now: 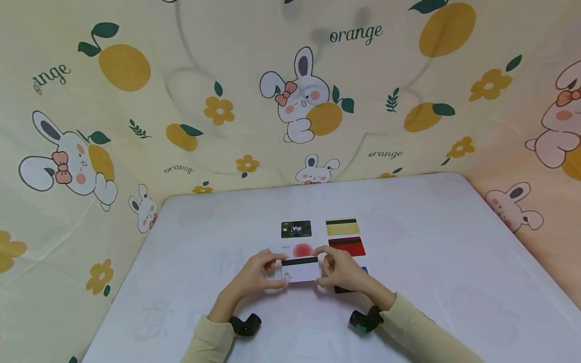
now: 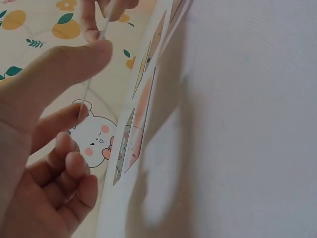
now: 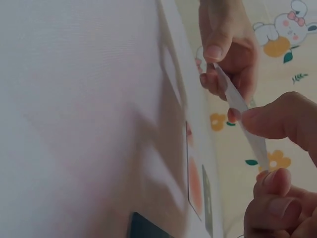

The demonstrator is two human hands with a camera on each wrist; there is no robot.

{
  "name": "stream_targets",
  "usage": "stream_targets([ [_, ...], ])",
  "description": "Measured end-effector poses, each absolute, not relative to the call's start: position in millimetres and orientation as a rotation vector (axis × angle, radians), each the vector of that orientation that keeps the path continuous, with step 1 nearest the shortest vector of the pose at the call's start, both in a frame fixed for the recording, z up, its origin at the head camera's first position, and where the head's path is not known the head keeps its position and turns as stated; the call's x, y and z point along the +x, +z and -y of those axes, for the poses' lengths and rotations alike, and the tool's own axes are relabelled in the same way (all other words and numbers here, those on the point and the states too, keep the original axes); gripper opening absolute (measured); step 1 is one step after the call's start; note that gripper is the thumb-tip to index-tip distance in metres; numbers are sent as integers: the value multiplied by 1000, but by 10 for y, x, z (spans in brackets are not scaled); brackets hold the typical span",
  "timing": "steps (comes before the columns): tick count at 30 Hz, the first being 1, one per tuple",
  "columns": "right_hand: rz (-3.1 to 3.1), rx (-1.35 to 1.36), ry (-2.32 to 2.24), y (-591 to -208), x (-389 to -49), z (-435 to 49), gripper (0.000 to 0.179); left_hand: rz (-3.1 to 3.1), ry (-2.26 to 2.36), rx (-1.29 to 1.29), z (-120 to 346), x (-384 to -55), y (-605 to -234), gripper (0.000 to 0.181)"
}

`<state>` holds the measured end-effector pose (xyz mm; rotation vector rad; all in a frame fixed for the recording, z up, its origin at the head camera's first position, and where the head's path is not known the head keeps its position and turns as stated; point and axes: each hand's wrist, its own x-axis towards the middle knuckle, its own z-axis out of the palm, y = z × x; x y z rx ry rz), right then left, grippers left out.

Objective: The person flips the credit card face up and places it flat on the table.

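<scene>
Both hands hold a white bank card (image 1: pixel 300 272) with a black magnetic stripe along its far edge. My left hand (image 1: pixel 257 275) pinches the left end between thumb and fingers, and my right hand (image 1: pixel 344 272) pinches the right end. Both wrist views show the card raised off the table, seen nearly edge-on. Just beyond it lies a white card with a red circle (image 1: pixel 302 250), partly covered by the held card in the head view. A dark blue card (image 3: pixel 146 229) lies under my right hand, mostly hidden from the head view.
Farther back on the white table (image 1: pixel 431 262) lies a black VIP card (image 1: pixel 296 229). To its right are a gold card (image 1: pixel 342 228) and a red card (image 1: pixel 347 247). A printed curtain (image 1: pixel 254 65) hangs behind the table.
</scene>
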<state>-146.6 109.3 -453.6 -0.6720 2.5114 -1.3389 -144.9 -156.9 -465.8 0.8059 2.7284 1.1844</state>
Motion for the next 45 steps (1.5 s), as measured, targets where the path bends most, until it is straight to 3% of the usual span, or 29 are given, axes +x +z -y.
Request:
stream_targets([
  [19,-2430,-746,-1520,-4438,-1494,-1081,56,-2784,1263,849,1577,-1463,-4665,53],
  [45,-2600,-765,-1383,-4446,-1463,-986,51,-2845,1156,1113,1311,-1417,-4558,71],
])
